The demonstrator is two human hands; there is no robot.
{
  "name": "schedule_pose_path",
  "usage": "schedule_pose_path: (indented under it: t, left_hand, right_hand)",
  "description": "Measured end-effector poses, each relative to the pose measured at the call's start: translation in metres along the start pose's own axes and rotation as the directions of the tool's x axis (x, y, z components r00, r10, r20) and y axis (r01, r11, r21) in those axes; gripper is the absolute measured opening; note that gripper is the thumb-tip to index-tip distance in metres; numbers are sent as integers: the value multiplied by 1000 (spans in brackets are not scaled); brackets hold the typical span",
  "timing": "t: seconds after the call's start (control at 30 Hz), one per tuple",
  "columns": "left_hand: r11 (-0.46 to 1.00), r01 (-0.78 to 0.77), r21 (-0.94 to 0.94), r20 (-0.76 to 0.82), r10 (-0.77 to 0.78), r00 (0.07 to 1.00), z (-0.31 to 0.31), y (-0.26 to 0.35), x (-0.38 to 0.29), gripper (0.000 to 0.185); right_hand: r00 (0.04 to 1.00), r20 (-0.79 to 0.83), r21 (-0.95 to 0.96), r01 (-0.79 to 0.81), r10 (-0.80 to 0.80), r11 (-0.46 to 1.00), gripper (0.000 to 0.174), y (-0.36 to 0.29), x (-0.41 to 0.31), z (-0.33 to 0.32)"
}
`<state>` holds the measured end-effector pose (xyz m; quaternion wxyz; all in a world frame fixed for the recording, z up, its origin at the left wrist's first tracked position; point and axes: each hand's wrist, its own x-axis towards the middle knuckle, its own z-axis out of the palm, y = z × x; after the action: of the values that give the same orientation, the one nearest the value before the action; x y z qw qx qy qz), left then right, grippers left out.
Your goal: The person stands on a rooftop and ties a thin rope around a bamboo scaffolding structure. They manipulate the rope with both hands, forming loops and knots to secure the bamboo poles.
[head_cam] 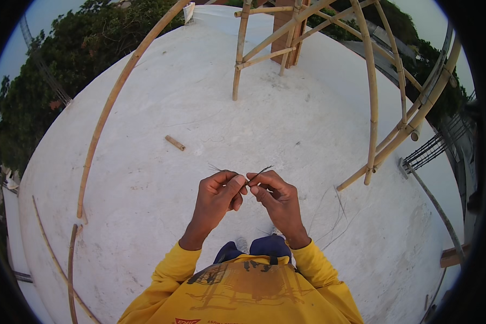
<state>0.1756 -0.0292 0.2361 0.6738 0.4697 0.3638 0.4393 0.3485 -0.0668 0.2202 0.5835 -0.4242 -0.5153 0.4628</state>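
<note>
Between my two hands is a thin bundle of dark wire strands (pixel 263 170), held out in front of my chest. My left hand (pixel 220 192) pinches it between thumb and fingers, and fine loose ends fan out past the knuckles on the left. The thumb and index finger of my right hand (pixel 277 198) grip it a little to the right, where a short twisted end sticks up. The middle of the bundle is partly hidden by my fingertips. Both hands are close together above the pale floor (pixel 235 133).
A short bamboo offcut (pixel 175 143) lies ahead. Bamboo scaffolding (pixel 372 109) rises at the right, and more poles surround a brown column (pixel 282 36). A long bamboo pole (pixel 117 97) stands at left. Loose wires (pixel 340 220) lie right of my feet; a rebar cage (pixel 435 143) projects near the edge.
</note>
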Motion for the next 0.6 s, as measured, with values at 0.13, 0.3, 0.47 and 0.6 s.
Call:
schedule_pose_path:
  t: [0.13,0.3,0.47,0.6]
  left_hand:
    - [999,10,-43,-19,-11,1000,2,1,0,20]
    - [999,20,-26,16,-19,1000,4,4,0,18]
    - [995,90,-37,109,-85,990,-2,7,5,18]
    - [996,81,-20,105,-79,991,-2,-2,7,17]
  right_hand:
    - [998,-23,42,-60,61,997,20,-1,-2,-1]
    - [999,-28,-13,43,-43,999,21,2,-4,-3]
    - [794,313,-611,588,-522,529,25,3,-5,-12]
    - [840,284,-499,542,-463,677,26,0,-4,-19]
